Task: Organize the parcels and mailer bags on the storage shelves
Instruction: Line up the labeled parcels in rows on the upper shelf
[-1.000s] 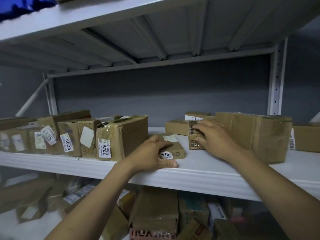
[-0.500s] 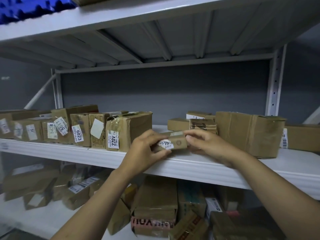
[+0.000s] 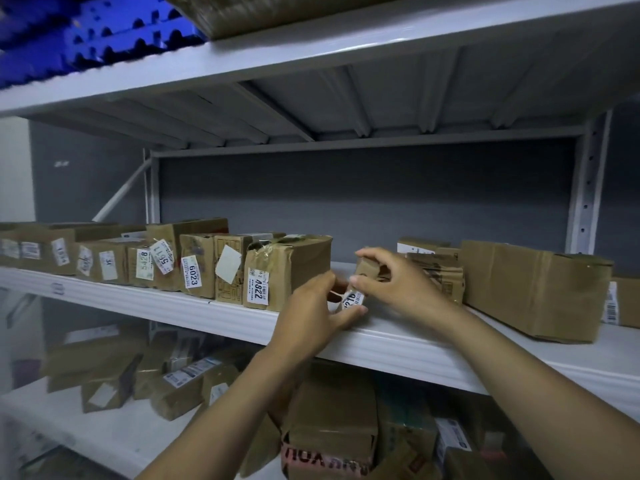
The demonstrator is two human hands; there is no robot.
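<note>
A person's two bare arms reach up to the middle shelf (image 3: 398, 344) of a white metal rack. Between the hands is a small cardboard box (image 3: 366, 271) with a white label (image 3: 354, 301) on its near face. The left hand (image 3: 313, 311) grips it from the left and below, thumb curled under the label. The right hand (image 3: 401, 289) grips it from the right, fingers curled over the top. The box sits at the shelf's front edge (whether it touches the shelf cannot be told).

Just to the left stands a taped brown box (image 3: 294, 268) labelled 4822, the last in a row of labelled boxes (image 3: 145, 263) running to the left edge. Just behind the right hand is a crumpled taped parcel (image 3: 440, 275). Beside that lies a large box (image 3: 533, 289), with smaller boxes behind.

On the shelf below, more boxes (image 3: 332, 420) lie jumbled. The shelf above (image 3: 311, 53) carries a blue ridged object (image 3: 69, 32) and a brown parcel (image 3: 277, 12).
</note>
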